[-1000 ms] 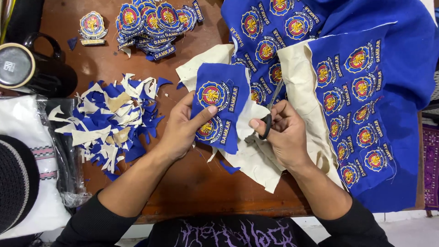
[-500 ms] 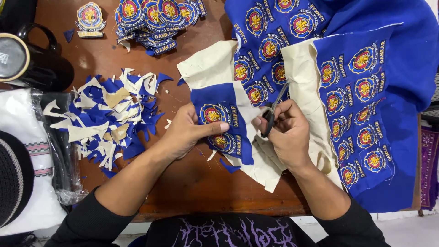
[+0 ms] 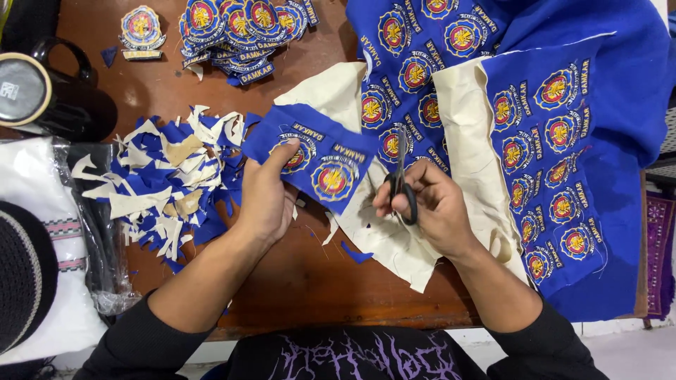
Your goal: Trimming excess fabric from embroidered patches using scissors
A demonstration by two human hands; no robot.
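The far edge is cutting off the big blue cloth and the pile of cut badges. At the left edge only part of a black mug, a dark cap and a white folded cloth in clear plastic are showing. What is inside the mug is hiding under its lid. The near end of the scissors' blades is lying against the cream backing, and their tips are hard to make out against the cloth.

The left hand is pinching a cut-off blue strip with two badges on it, thumb on top and the other fingers underneath, clamped on its left end. The strip is sitting just left of centre, above the brown table, overlapping the cream backing.

The right hand is gripping black scissors, fingers closed through the loops, blades pointing far and nearly together, just right of the strip.

A heap of blue and cream scraps is lying left of the left hand.
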